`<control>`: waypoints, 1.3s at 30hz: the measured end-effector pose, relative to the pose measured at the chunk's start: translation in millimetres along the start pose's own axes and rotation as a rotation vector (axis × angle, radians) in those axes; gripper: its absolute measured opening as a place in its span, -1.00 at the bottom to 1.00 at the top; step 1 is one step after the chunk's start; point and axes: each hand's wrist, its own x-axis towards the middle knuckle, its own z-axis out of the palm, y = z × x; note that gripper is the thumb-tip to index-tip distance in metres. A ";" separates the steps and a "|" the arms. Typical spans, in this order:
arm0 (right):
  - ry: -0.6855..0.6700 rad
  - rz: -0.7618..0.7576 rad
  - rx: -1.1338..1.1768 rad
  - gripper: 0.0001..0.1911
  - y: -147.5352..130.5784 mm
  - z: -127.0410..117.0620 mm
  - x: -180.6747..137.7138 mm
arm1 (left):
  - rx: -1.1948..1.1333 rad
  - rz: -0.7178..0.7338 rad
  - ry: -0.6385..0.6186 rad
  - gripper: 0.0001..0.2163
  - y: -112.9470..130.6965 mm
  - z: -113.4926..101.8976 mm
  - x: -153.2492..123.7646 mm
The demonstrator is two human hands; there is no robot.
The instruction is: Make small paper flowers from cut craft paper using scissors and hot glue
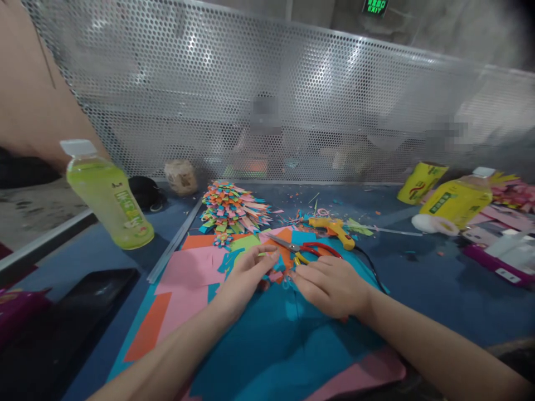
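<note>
My left hand (251, 270) is curled over a heap of small coloured paper scraps (276, 273), thumb and forefinger close together; what they grip is too small to make out. My right hand (334, 284) lies to the right of the heap, its fingers folded in, and whatever it holds is hidden. Just beyond both hands, red-handled scissors (298, 247) rest on the paper, with a yellow-handled tool (301, 258) partly under the right fingers. Below the hands spreads a large blue sheet (259, 345). Near the left hand are a paper flower (223, 240) and pink sheets (192, 270).
A cone of folded paper strips (232, 209) stands behind the sheets. Right of it lies a yellow glue gun (334, 228) with a cord. Drink bottles (111, 195) flank the table, and a dark phone-like tray (83, 317) sits at left. A perforated metal screen (251, 89) closes the back.
</note>
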 end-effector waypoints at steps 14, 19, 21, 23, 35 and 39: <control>-0.110 1.283 1.312 -0.75 5.9 23.2 -2.0 | 0.219 0.285 0.126 -0.71 7.3 -11.4 7.3; -0.150 1.361 1.426 -0.71 10.1 21.3 1.1 | 0.235 0.273 0.141 -0.72 8.4 -12.5 5.5; -0.160 1.356 1.444 -0.73 10.3 20.4 1.8 | 0.237 0.277 0.142 -0.75 8.0 -12.2 5.8; -0.178 1.350 1.458 -0.74 10.2 20.1 1.8 | 0.246 0.270 0.134 -0.80 8.1 -11.1 5.8; -0.252 1.207 1.471 -0.72 8.0 24.2 -2.6 | 0.305 0.225 0.086 -0.77 8.3 -9.5 5.9; -0.313 1.094 1.386 -0.77 5.8 22.2 -5.4 | 0.312 0.307 0.152 -0.72 7.4 -14.9 10.4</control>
